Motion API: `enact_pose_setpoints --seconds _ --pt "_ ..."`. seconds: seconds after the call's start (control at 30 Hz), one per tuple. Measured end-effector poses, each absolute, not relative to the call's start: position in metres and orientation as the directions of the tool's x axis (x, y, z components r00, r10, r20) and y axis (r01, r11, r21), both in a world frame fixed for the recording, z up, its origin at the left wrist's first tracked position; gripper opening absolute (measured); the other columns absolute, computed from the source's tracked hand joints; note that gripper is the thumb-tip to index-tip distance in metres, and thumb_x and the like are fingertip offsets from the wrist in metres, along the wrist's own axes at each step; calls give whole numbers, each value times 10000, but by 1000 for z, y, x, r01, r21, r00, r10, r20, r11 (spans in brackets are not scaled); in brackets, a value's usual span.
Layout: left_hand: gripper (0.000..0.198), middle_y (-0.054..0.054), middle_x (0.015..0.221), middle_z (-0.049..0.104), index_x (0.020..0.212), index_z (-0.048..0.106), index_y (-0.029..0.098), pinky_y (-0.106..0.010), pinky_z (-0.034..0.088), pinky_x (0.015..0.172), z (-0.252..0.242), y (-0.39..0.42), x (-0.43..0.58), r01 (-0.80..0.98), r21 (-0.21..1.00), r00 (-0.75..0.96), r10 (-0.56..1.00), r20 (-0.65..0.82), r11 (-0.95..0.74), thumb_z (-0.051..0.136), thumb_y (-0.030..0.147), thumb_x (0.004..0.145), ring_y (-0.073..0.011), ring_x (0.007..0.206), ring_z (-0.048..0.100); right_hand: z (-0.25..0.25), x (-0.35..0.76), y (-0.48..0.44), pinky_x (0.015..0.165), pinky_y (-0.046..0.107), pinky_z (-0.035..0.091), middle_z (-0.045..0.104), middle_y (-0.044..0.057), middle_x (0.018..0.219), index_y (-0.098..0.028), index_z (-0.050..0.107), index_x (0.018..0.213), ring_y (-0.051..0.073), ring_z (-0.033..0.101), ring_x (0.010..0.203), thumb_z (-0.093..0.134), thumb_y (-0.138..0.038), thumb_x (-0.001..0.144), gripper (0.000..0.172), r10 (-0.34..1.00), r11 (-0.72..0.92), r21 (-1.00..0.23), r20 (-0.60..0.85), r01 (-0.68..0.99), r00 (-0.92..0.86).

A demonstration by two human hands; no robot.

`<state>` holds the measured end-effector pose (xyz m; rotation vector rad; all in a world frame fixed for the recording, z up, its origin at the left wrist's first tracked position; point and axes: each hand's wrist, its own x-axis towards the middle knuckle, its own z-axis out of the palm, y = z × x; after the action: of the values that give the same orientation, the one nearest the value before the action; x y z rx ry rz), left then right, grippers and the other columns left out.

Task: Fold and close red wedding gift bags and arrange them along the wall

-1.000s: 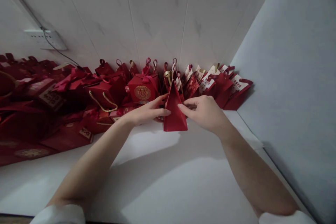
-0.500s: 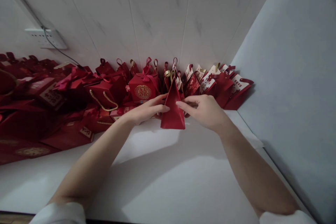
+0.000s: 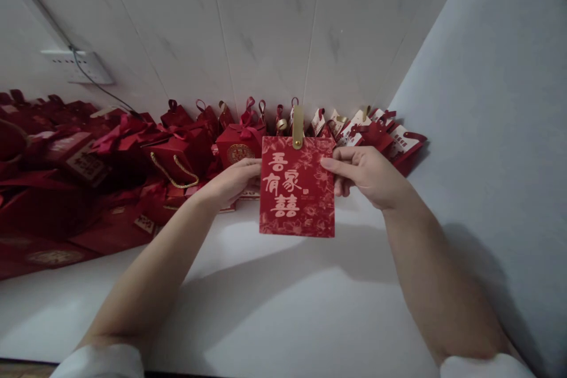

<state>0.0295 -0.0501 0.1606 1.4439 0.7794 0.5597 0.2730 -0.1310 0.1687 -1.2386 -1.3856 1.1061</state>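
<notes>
A red gift box point(image 3: 295, 212) with pale characters and a floral print faces me, its gold ribbon loop point(image 3: 298, 127) standing at the top. My right hand point(image 3: 367, 177) grips its right edge, thumb on the front and other fingers behind. At the left edge, my left hand point(image 3: 234, 182) holds the box too, its fingertips hidden behind it. Just behind the left hand stands a red cube box point(image 3: 228, 139) with a round gold emblem and a ribbon bow.
Many red gift boxes crowd the left, among them one with a gold rope handle point(image 3: 175, 168). Red and white tagged boxes point(image 3: 401, 144) lean at the right. Behind are a tiled wall point(image 3: 270, 35) and a socket with a cable point(image 3: 82, 66); a white table point(image 3: 283, 307) lies below.
The gift box has turned from its narrow triangular side to its printed broad face, and appears nearer to me. My hands have spread apart to its left and right edges.
</notes>
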Motion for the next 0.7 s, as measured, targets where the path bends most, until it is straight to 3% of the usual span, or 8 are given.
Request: enact_pose_setpoints --seconds 0.13,0.27,0.53,0.6,0.7 --pt "447 -119 972 741 1019 724 130 -333 546 777 158 -39 30 84 990 589 796 -139 111 528 503 868 -227 854 680 164 273 -126 431 181 472 627 -17 538 -169 570 683 91 599 432 761 -522 763 409 997 30 -975 43 221 57" --pt "402 -102 1029 734 1050 715 143 -289 540 783 160 -42 31 182 978 596 780 -190 100 684 480 834 -178 829 673 160 271 -121 456 191 496 613 -22 523 -171 568 691 105 624 453 737 -476 798 364 999 -24 -966 -16 258 34" --pt "429 -101 1206 691 1140 686 188 -313 544 844 163 -47 32 298 951 614 748 -253 77 675 497 842 -245 1099 638 163 269 -122 443 189 409 604 -19 559 -176 573 688 114 637 512 689 -421 839 311 1000 -13 -914 -11 406 6" --pt "431 -91 1199 693 1141 685 206 -299 544 805 159 -45 31 289 955 612 753 -241 70 680 506 833 -242 1077 643 162 271 -124 461 214 402 584 -23 554 -178 585 698 109 591 494 657 -479 859 349 1000 27 -898 20 439 -20" --pt "397 -81 1114 715 1110 684 199 -273 537 714 152 -43 33 212 967 540 808 -235 140 677 484 834 -208 920 675 163 272 -129 550 250 416 568 -13 646 -182 627 736 111 533 563 562 -587 899 441 976 205 -832 216 516 -40"
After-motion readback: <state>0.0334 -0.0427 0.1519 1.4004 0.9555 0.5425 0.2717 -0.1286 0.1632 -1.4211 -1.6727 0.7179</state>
